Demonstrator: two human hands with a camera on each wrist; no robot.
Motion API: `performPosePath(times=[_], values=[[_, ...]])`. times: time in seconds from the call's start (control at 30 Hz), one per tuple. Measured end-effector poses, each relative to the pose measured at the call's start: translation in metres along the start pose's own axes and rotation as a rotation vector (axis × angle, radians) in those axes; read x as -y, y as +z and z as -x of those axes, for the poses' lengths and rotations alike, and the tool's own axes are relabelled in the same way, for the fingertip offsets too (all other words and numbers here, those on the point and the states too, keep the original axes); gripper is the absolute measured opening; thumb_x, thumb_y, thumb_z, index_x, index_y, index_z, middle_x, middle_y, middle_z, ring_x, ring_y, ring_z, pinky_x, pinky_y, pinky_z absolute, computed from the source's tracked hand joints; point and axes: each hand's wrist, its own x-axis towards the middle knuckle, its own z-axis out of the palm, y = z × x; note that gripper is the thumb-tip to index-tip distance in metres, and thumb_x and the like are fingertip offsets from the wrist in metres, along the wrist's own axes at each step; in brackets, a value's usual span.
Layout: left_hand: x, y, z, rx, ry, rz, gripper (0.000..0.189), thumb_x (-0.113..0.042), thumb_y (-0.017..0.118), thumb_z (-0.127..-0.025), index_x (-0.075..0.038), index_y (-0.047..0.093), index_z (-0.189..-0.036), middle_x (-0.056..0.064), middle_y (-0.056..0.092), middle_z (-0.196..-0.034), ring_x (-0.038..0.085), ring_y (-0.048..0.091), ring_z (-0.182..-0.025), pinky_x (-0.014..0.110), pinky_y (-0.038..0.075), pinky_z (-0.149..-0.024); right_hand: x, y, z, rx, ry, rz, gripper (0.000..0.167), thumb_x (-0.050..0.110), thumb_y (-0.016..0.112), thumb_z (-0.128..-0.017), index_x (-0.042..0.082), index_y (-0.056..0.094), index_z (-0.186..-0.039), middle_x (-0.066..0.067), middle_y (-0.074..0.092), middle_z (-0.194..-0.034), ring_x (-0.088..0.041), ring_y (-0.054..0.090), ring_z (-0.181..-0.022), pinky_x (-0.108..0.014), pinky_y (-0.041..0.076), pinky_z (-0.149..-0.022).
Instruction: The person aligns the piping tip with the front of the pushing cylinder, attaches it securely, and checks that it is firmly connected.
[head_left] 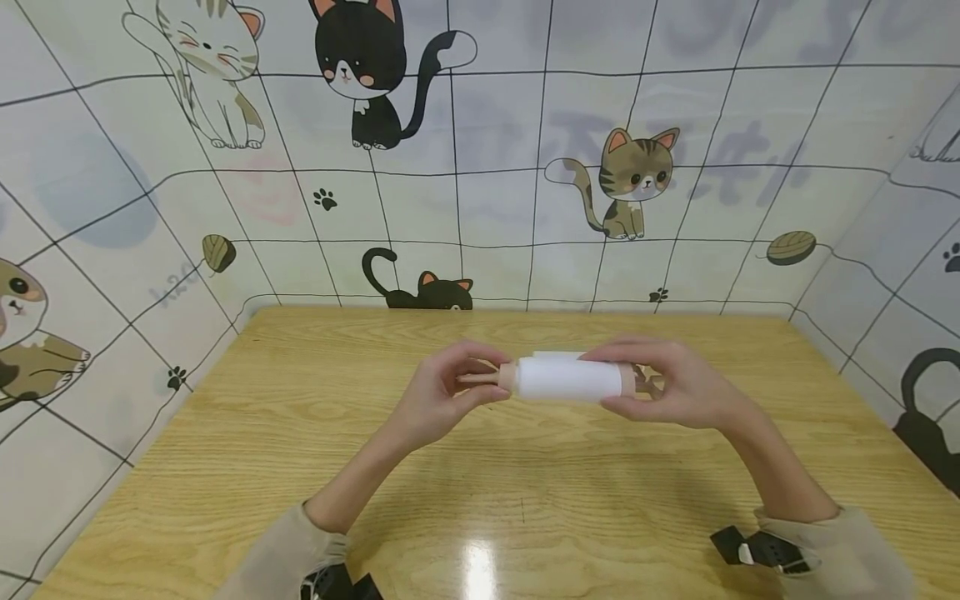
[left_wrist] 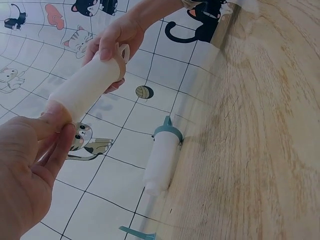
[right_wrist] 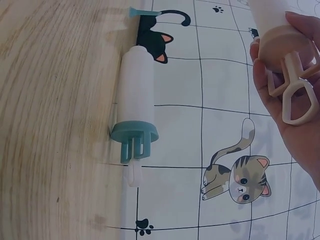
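Both hands hold a white tube [head_left: 570, 377] with beige ends, lying sideways above the wooden table. My left hand [head_left: 438, 392] pinches its left beige end [head_left: 507, 377], where a thin beige piece [head_left: 476, 379] juts toward the palm. At the other end, my right hand [head_left: 678, 383] grips around the beige collar [right_wrist: 282, 47]; a beige loop handle [right_wrist: 299, 102] sticks out there. A second white tube [left_wrist: 162, 165] with a teal collar [left_wrist: 168, 132] lies on the table, mostly hidden behind the held tube in the head view.
A small teal piece [left_wrist: 137, 233] lies beyond the narrow end of the second tube. The wooden table [head_left: 315, 450] meets a cat-printed wall covering [head_left: 495, 200] at its back edge, and the covering continues along both sides.
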Motion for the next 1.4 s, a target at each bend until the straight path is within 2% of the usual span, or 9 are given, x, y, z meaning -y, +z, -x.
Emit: performPosePath(times=[0.27, 0.6, 0.83, 1.13, 1.4], values=[[0.0, 0.0002, -0.0001, -0.026, 0.046, 0.034, 0.035, 0.015, 0.072, -0.085, 0.005, 0.065, -0.118, 0.02, 0.066, -0.116, 0.03, 0.07, -0.105, 0.043, 0.059, -0.089, 0.0031, 0.0021, -0.0008, -0.021, 0.009, 0.0, 0.05, 0.004, 0.083, -0.082, 0.015, 0.069, -0.128, -0.001, 0.067, -0.121, -0.016, 0.057, -0.093, -0.029, 0.055, -0.061], [0.0012, -0.0005, 0.0006, -0.03, 0.062, 0.043, 0.034, 0.013, 0.073, -0.085, 0.004, 0.066, -0.117, 0.018, 0.066, -0.116, 0.028, 0.07, -0.105, 0.044, 0.059, -0.088, 0.0031, 0.0019, -0.0004, -0.042, -0.002, 0.028, 0.053, 0.004, 0.084, -0.08, 0.014, 0.069, -0.129, -0.004, 0.067, -0.12, -0.013, 0.053, -0.083, -0.024, 0.047, -0.052], [0.0013, -0.0003, -0.0001, -0.025, 0.079, 0.043, 0.035, 0.013, 0.074, -0.084, 0.004, 0.066, -0.117, 0.019, 0.066, -0.115, 0.028, 0.069, -0.104, 0.045, 0.059, -0.089, 0.0026, 0.0017, -0.0005, -0.04, -0.014, 0.021, 0.053, 0.003, 0.084, -0.079, 0.014, 0.069, -0.129, -0.004, 0.067, -0.121, -0.015, 0.055, -0.086, -0.025, 0.048, -0.051], [0.0006, 0.0006, 0.0, -0.051, 0.006, 0.033, 0.027, 0.005, 0.071, -0.091, 0.0, 0.066, -0.117, 0.015, 0.066, -0.115, 0.026, 0.068, -0.105, 0.044, 0.059, -0.089, 0.0033, 0.0015, -0.001, -0.043, -0.041, 0.017, 0.055, 0.002, 0.085, -0.078, 0.014, 0.069, -0.129, -0.005, 0.067, -0.121, -0.016, 0.057, -0.088, -0.026, 0.051, -0.054], [-0.0021, 0.0013, 0.0008, -0.045, -0.052, 0.077, 0.025, 0.007, 0.071, -0.091, 0.001, 0.065, -0.115, 0.016, 0.063, -0.11, 0.032, 0.069, -0.106, 0.045, 0.06, -0.085, 0.0035, 0.0016, -0.0002, -0.039, -0.038, 0.019, 0.054, 0.002, 0.085, -0.078, 0.014, 0.069, -0.129, -0.005, 0.067, -0.121, -0.016, 0.058, -0.09, -0.026, 0.053, -0.056]])
